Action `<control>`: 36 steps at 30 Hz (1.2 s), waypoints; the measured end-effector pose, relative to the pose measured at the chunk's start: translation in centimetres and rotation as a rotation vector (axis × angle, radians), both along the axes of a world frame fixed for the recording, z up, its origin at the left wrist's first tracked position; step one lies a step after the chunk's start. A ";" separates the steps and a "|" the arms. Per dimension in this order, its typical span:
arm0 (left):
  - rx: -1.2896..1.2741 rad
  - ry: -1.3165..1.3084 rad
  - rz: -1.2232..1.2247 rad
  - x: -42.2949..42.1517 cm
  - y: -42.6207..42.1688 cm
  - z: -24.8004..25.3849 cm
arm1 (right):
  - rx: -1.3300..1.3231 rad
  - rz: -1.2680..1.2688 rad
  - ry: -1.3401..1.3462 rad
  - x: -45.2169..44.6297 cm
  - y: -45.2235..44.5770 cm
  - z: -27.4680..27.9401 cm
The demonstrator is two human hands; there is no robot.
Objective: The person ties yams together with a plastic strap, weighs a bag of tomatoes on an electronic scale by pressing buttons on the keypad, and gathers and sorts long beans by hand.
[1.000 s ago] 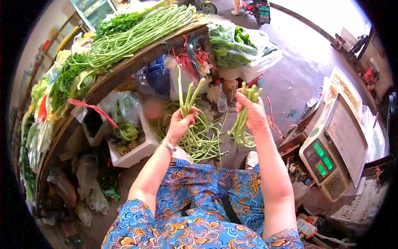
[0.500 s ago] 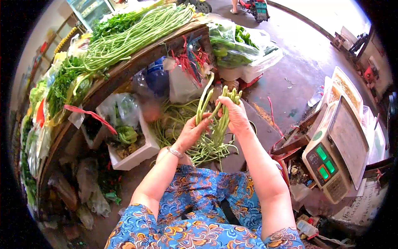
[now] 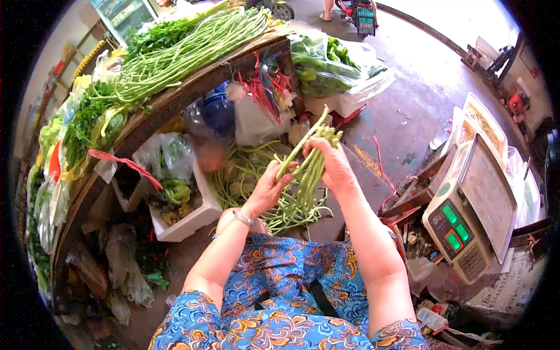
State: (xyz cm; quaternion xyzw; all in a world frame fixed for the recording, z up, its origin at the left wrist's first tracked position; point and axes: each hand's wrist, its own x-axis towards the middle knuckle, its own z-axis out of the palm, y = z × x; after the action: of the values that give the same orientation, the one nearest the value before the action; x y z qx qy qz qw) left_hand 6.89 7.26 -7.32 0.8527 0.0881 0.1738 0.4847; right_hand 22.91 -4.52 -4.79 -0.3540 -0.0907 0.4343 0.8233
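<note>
My right hand (image 3: 331, 164) is closed around a bunch of long green beans (image 3: 310, 178), their ends sticking up past the fingers and the rest hanging below. In my left hand (image 3: 269, 188), fingers are closed on a few long beans (image 3: 303, 140) that slant up to the right, their tips close to the bunch. The two hands are almost side by side, above my lap. Below and behind them, a loose heap of long beans (image 3: 245, 169) lies spread on the floor.
A vegetable stall (image 3: 175, 96) curves along the left, piled with long beans and leafy greens. Beneath it sits a white foam box (image 3: 204, 204) with greens. Bagged green peppers (image 3: 321, 64) stand at its far end. On my right is a digital scale (image 3: 466, 216) with lit displays.
The beans in my left hand have swung rightward, toward the bunch, and now tilt more. My right hand has moved only slightly, still gripping its bunch.
</note>
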 end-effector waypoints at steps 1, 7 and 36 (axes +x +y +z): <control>0.001 -0.002 -0.002 0.0 -0.1 0.2 | 0.095 -0.042 0.036 0.5 -0.1 0.1; 0.065 -0.097 0.115 0.0 -0.5 0.0 | -0.027 -0.269 0.161 4.1 -1.8 -1.9; -0.259 -0.202 0.299 -3.6 11.6 4.4 | 0.390 0.067 -0.022 5.9 -10.8 2.9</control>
State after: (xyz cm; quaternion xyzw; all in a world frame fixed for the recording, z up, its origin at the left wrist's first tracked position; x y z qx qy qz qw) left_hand 3.26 18.85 -2.90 0.7391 0.1860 0.3153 0.5654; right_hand 28.85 -15.35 -1.90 -0.1892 -0.1939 0.4319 0.8603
